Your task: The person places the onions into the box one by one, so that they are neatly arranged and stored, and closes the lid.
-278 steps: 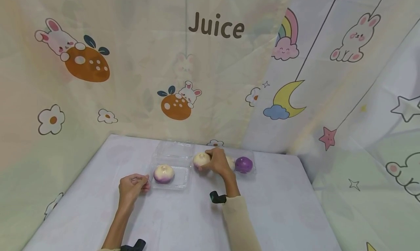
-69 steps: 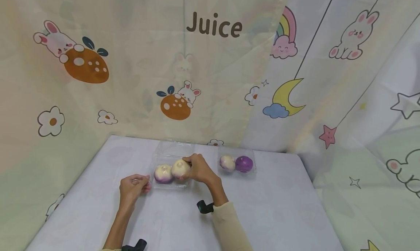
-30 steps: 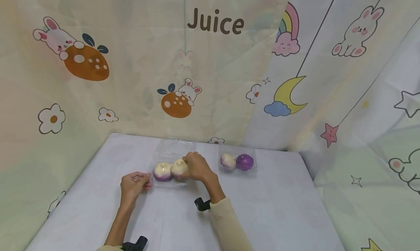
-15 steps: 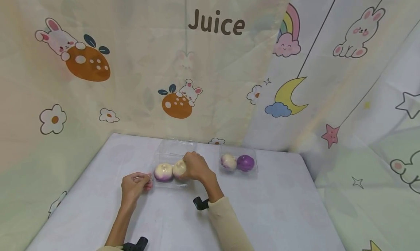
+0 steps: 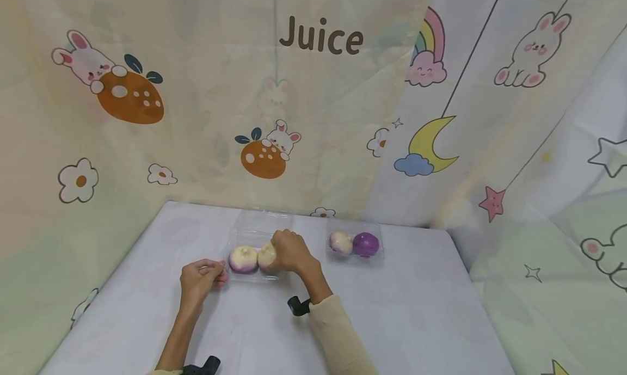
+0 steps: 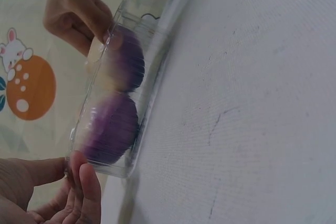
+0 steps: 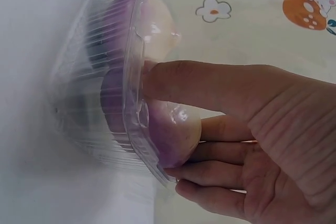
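A clear plastic clamshell box [image 5: 254, 278] sits on the table with its lid [image 5: 266, 221] folded open to the back. In its left half rests a turnip [image 5: 243, 259], pale top up and purple below. The right hand [image 5: 294, 253] grips a second turnip [image 5: 266, 255] inside the right half, thumb on the near side at the rim and fingers round it; the hand hides part of this turnip from the head view. At the box's left edge the left hand [image 5: 201, 278] pinches the rim between thumb [image 6: 50, 170] and fingers.
Right of the open box stands another clear plastic box [image 5: 376, 255], holding a pale turnip [image 5: 340, 243] and a purple one [image 5: 366, 245]. Patterned cloth [image 5: 333, 163] hangs behind the white table [image 5: 392, 309] and along its sides.
The right hand has carried the turnip leftward from beside the right box and lowered it into the open box next to the first turnip. The left hand stays at the rim.
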Demonstrator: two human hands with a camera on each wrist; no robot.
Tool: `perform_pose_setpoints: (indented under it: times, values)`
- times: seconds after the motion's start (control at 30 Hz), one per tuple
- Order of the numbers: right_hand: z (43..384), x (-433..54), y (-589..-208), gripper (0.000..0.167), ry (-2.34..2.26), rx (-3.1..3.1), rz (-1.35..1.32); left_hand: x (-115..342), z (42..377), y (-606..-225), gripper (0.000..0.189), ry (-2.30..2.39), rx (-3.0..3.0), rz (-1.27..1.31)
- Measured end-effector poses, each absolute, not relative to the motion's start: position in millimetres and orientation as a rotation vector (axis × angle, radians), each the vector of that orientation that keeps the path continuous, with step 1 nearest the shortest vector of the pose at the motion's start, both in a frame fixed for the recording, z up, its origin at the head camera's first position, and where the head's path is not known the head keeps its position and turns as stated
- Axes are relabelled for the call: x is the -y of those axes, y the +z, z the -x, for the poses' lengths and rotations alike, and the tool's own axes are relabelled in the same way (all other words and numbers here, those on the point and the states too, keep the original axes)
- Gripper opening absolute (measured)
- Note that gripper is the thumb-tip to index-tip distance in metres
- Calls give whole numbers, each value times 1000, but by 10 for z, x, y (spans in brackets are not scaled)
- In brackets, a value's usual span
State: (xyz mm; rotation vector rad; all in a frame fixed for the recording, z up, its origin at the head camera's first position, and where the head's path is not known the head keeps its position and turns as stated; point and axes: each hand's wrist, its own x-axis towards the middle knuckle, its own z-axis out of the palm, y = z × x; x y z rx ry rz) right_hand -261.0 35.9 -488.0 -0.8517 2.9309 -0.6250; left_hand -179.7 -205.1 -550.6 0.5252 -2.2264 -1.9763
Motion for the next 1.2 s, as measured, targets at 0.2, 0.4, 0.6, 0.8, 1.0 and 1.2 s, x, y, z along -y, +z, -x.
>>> perform_pose_setpoints:
  times: [0.2,0.4,0.6,0.8,1.0,1.2]
  values:
    - [2604,-352,-4918,57,-560,-2973,853,2045,1796,-5509,25,-1973,2232,-523]
    - [2616,-336,-4967,53,-501,-3000,882,2072,1796,-5515,26,-1988,2215,-521]
    - [2617,-337,-5003,48,-464,-3017,866,2076,1805,-5517,26,-1985,2224,-526]
    - [2592,-354,-4996,46,-422,-3023,872,2071,1806,-5511,25,-1981,2228,-529]
    - [2589,-381,-4999,45,-434,-3016,882,2058,1806,-5512,24,-1994,2218,-509]
    - [2607,-420,-5029,59,-496,-2999,880,2055,1803,-5515,25,-1983,2224,-506]
